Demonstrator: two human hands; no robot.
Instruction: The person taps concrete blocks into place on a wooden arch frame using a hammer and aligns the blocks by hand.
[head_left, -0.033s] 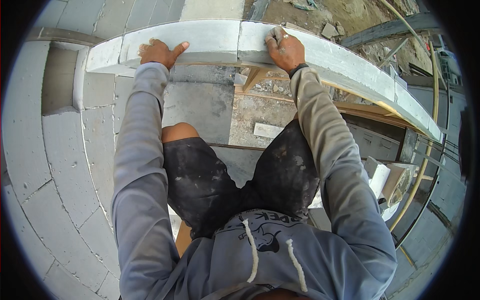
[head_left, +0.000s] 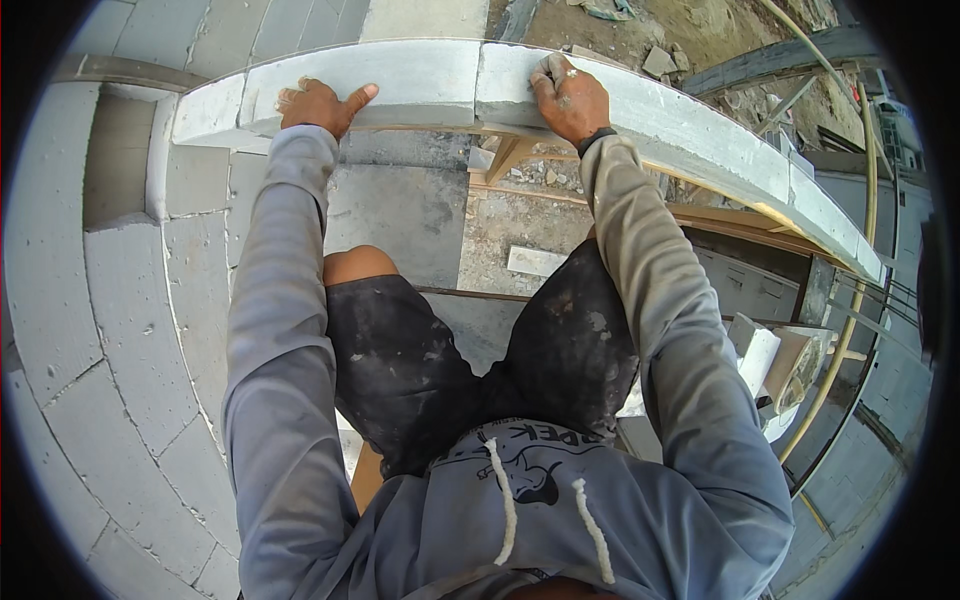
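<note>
A row of pale lightweight concrete blocks crosses in front of me, bent by the lens. My left hand (head_left: 322,106) lies on the left block (head_left: 410,82), thumb stretched out to the right and fingers over its near edge. Right of the upright joint, my right hand (head_left: 575,100) rests on the longer block (head_left: 680,125) with its fingers curled in. Whatever those fingers may hold is hidden. Both hands and the right wrist are dusty, and a dark band circles that wrist.
On the left stands a pale block wall (head_left: 130,310) with a recess (head_left: 120,160). Timber framing (head_left: 510,158) runs beneath the row. Far below lies a rubble-strewn floor (head_left: 500,230). Bamboo poles (head_left: 868,170) rise at right, near block offcuts (head_left: 755,350).
</note>
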